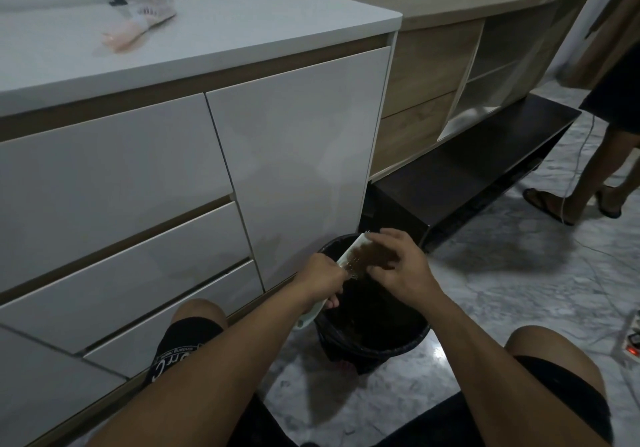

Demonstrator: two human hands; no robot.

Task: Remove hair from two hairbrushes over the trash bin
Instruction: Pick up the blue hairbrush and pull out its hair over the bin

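Observation:
A pale green hairbrush (pixel 349 256) is held over the black trash bin (pixel 398 339), bristles up, with a brown mat of hair (pixel 375 256) on them. My left hand (pixel 322 282) grips its handle, whose end sticks out below my wrist. My right hand (pixel 398 266) lies on the bristle face, fingers pinching the hair. The bin has a black liner and stands on the floor between my knees. A second, pink hairbrush (pixel 138 29) lies on the white cabinet top at the upper left.
White cabinet (pixel 173 169) with drawers stands right behind the bin. A low dark shelf (pixel 467 176) runs to the right. Another person's legs (pixel 595 169) stand at the far right beside a trailing cable. A power strip (pixel 633 339) lies on the marble floor.

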